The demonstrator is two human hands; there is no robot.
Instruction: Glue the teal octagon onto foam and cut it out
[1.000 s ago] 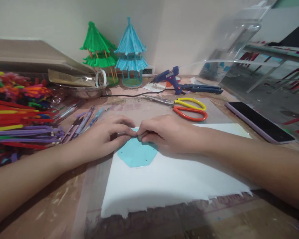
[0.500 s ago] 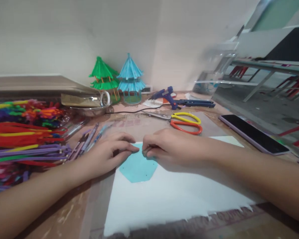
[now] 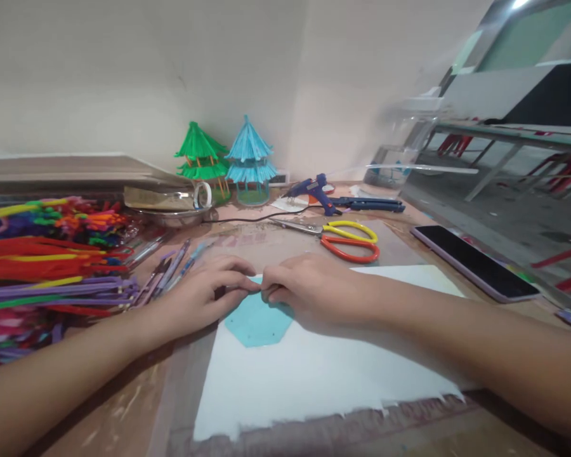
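A light blue hexagon of paper (image 3: 257,324) lies on a white foam sheet (image 3: 314,374) on the table. My left hand (image 3: 204,295) and my right hand (image 3: 309,289) rest on the hexagon's far edge, fingertips meeting over it. The thumb and fingers of both hands pinch something small at that edge; the fingers hide what it is. Both forearms reach in from the lower corners.
Coloured pipe cleaners (image 3: 42,260) and pens (image 3: 171,270) lie at the left. Scissors (image 3: 342,238), a blue glue gun (image 3: 314,190) and a phone (image 3: 476,263) lie beyond the hands. Green (image 3: 200,155) and blue (image 3: 250,158) straw pagodas stand by the wall, beside a metal tray (image 3: 166,203).
The view tilted up, so the table sits lower in frame. My hands stayed at the hexagon's far edge; the fingertips parted slightly, then met again.
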